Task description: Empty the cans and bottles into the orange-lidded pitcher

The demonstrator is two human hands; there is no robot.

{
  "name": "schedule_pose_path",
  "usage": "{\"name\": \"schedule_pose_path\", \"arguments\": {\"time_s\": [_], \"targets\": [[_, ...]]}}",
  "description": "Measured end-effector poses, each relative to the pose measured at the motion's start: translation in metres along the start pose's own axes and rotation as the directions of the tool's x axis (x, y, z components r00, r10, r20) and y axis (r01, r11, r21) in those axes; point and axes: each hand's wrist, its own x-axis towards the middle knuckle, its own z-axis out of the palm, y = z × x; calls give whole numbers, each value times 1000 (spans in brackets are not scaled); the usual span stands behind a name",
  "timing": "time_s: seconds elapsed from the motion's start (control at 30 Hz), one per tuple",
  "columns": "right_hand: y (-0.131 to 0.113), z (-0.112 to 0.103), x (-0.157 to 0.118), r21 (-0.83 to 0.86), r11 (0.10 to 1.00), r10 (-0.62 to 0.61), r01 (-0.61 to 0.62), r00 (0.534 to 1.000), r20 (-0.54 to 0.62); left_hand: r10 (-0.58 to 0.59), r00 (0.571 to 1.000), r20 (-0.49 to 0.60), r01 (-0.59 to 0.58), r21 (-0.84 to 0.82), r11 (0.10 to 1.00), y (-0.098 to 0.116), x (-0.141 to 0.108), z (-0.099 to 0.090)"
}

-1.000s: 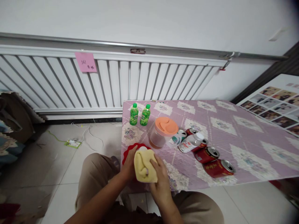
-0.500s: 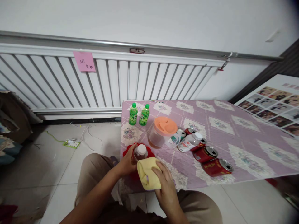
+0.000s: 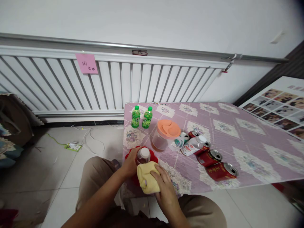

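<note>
My left hand [image 3: 130, 164] is wrapped round the side of a clear bottle with a white cap [image 3: 143, 153]. The bottle stands upright over a red scalloped dish [image 3: 154, 157] at the table's near left corner. In my right hand [image 3: 164, 186] is a folded yellow cloth [image 3: 148, 176], its fingers pressed on top. The cloth lies against the near side of the bottle and hides its lower part. Just beyond stands a clear plastic jar with an orange lid [image 3: 168, 128], some brownish liquid at its bottom.
Two green drink bottles [image 3: 135, 117] stand at the back left of the flowered tablecloth [image 3: 237, 126]. Right of the jar are a white-capped bottle [image 3: 192, 145] and several cans, including a red can [image 3: 222, 171] near the front edge. A white radiator [image 3: 114, 82] runs behind.
My right hand has brought the yellow cloth slightly left, closer against the bottle. The left hand keeps its hold. Things on the table have not moved.
</note>
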Motion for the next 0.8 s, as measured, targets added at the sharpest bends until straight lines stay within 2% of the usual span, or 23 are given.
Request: {"name": "schedule_pose_path", "arguments": {"time_s": [0.1,0.2,0.3,0.4,0.5,0.6,0.67,0.73,0.8], "targets": [[9,-11,-6,17,999,41,-41,999,-26,-8,1000,-20,8,20,1000,2,-1,2],[10,-19,-3,53,995,89,-83,988,-128,12,1000,20,-11,-34,999,3,-3,3],[3,-15,7,100,991,108,-90,975,-195,5,996,91,6,-125,992,3,-4,3],[-8,-3,15,112,992,76,-59,985,-153,-41,994,105,56,-138,989,2,-6,3],[-14,8,16,72,997,7,-1,996,-87,-101,994,53,107,-130,986,-1,-9,5],[-14,9,12,37,999,-40,40,999,-18,-123,991,-45,118,-95,988,-7,-9,7],[-12,5,8,46,996,-72,71,997,25,-94,989,-116,89,-41,995,-11,-9,9],[-11,-5,6,61,994,-92,91,996,18,-56,983,-176,57,4,998,-12,-7,10],[-13,-16,8,69,995,-71,73,997,-36,-53,986,-156,53,-4,999,-10,-7,10]]}}
